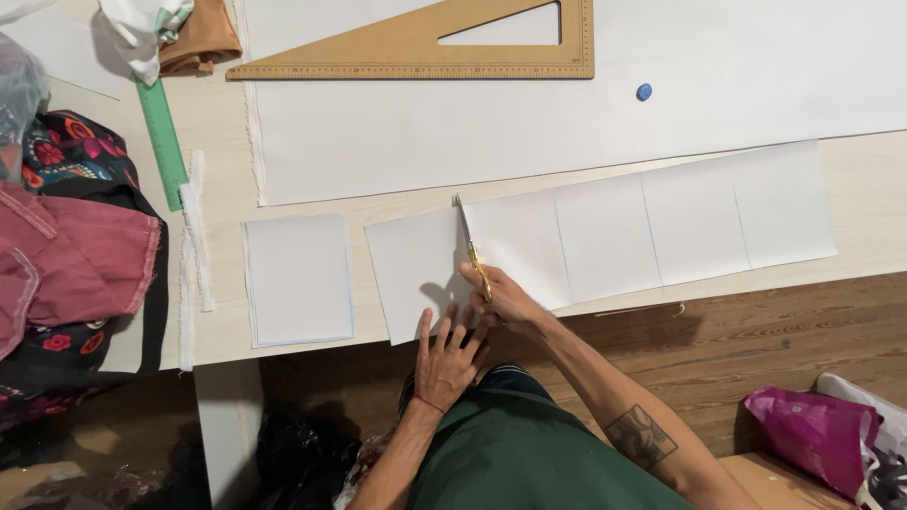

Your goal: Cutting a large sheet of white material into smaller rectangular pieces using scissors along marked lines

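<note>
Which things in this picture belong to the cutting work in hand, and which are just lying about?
In use:
- scissors in the right hand
- white fabric strip with marked lines
- left hand steadying the strip's near edge
- cut white rectangle

Lying about:
- wooden set square
- green ruler
- blue chalk
- pink cloth
- pink bag

My left hand (446, 359) lies flat, fingers spread and pointing far. My right hand (501, 297) sits just right of it, fingers curled closed, tattooed forearm angling near-right.
</note>
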